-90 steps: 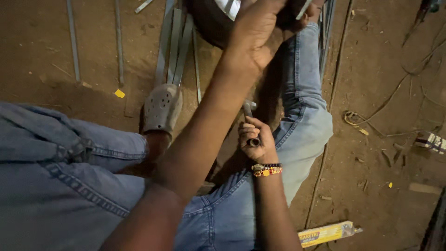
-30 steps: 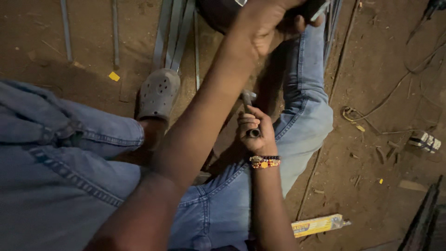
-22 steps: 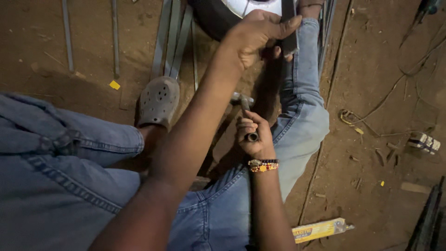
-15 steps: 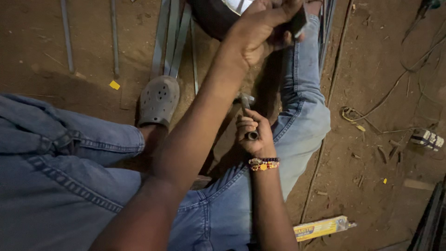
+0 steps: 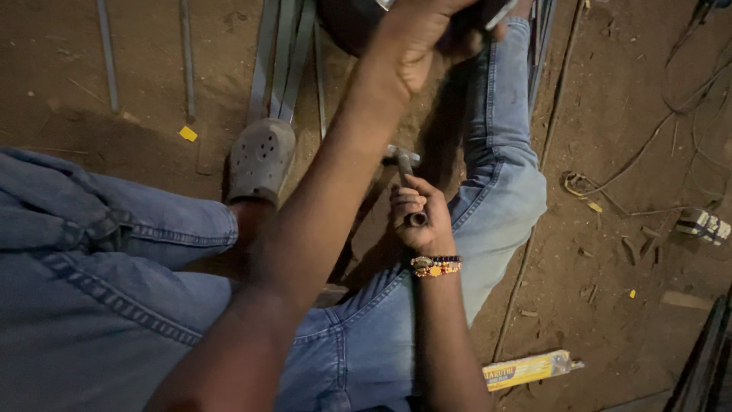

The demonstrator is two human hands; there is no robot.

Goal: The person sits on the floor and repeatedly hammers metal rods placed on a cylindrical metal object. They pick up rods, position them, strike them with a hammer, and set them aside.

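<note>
Since half a second ago, the left hand (image 5: 427, 34) has shifted a little higher in the view and now reaches the top edge of the picture, while the hammer (image 5: 402, 164) has barely moved. That left hand stretches forward across the body, fingers curled over a dark round object (image 5: 351, 23) with a pale metal strip (image 5: 499, 14) at its edge; most of that object is cut off by the frame, so what it is cannot be told. The right hand (image 5: 418, 221), wearing a beaded bracelet (image 5: 435, 265), is closed in a fist around the hammer's handle, with the small metal head pointing up and away, raised between the knees and well below the dark object. Nothing shows the hammer touching anything, so the striking looks paused or between blows; how much of it is done cannot be judged. The person sits on bare earth in blue jeans (image 5: 503, 175), one foot in a grey perforated clog (image 5: 261, 160). Metal rods (image 5: 284, 53) lie beside the clog. A yellow box (image 5: 530, 369) and loose wires (image 5: 610, 183) lie to the right.
</note>
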